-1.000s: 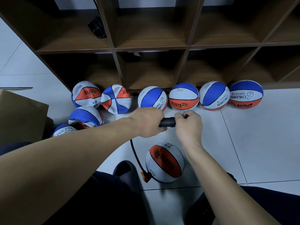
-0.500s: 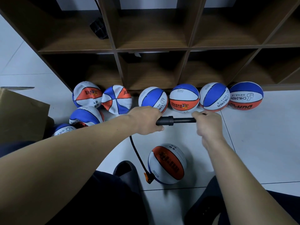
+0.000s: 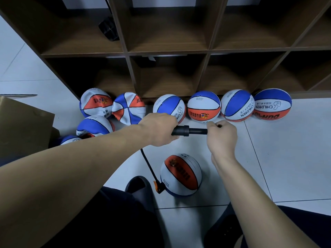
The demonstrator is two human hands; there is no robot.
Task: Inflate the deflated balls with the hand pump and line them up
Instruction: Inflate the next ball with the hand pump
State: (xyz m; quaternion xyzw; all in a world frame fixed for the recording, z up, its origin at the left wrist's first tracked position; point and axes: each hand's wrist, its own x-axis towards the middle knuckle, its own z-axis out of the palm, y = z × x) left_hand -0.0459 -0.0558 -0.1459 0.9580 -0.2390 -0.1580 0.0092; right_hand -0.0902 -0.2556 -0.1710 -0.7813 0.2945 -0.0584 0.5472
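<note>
Pumping is underway: the left hand [image 3: 159,129] grips the hand pump [image 3: 180,131] barrel, right hand [image 3: 222,136] fingers curled round its handle (rod partly out). The ball [image 3: 180,174] lies on the floor below, hose attached; next, probably push in

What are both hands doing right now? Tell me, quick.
Left hand: closed around the pump barrel.
Right hand: closed around the pump's handle, rod partly pulled out.

Black hand pump [image 3: 186,131] held level, hose to ball [image 3: 180,174] on floor; 4 round balls [image 3: 222,105] lined by shelf
</note>
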